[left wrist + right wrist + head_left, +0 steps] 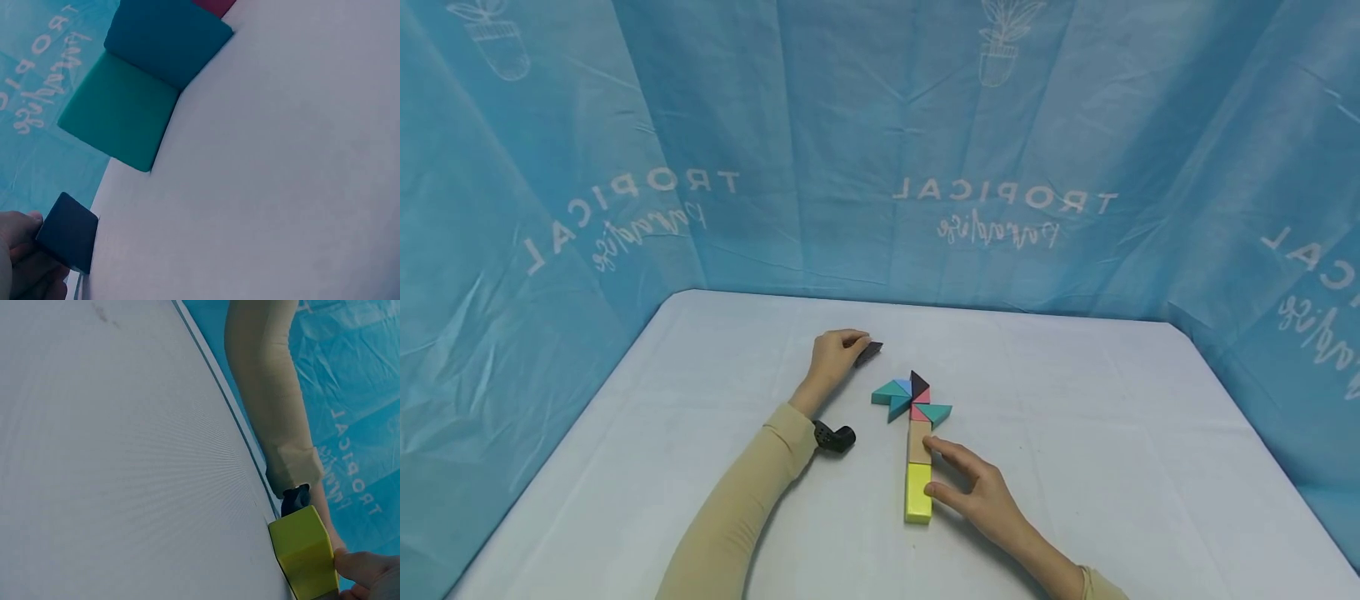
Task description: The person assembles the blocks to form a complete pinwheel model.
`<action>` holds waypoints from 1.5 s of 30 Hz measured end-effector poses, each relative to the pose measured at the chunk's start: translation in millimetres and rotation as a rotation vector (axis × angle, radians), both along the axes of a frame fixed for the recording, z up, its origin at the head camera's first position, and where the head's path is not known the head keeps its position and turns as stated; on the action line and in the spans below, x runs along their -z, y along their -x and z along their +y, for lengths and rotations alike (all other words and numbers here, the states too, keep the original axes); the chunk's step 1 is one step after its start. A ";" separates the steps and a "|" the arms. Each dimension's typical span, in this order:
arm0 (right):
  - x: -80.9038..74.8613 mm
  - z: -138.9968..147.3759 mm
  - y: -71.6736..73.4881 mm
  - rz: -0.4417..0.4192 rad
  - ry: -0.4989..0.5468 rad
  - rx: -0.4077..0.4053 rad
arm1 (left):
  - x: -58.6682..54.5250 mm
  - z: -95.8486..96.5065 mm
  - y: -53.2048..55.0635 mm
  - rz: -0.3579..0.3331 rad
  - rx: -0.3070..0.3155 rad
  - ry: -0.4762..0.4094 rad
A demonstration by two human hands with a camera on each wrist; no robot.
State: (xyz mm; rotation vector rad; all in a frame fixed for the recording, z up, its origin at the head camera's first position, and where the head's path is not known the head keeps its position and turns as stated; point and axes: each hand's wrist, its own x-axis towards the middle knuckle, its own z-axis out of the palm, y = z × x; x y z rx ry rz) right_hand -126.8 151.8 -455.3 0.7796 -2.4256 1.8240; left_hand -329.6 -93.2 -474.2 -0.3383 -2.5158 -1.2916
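Note:
At the far left of the pattern, my left hand (835, 358) pinches a black triangular block (868, 353) between thumb and fingers; the left wrist view shows this black block (69, 234) close over the white surface. My right hand (985, 492) has its fingers loosely spread along the right side of a column of blocks. One fingertip is at the tan block (919, 443), and the thumb is at the yellow block (917, 492). Above them sits a pinwheel of triangular blocks: teal (934, 413), another black one (918, 385), pink, light blue and more teal.
A white-covered table (1075, 400) bears all the blocks. Blue printed curtains (850, 150) hang behind it and on both sides. Black wrist devices (835, 437) sit at the left sleeve's cuff.

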 end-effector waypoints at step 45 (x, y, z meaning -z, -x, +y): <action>14.8 1.9 5.0 0.026 -0.004 0.000 | -10.7 -27.8 -27.2 -0.043 0.069 -0.164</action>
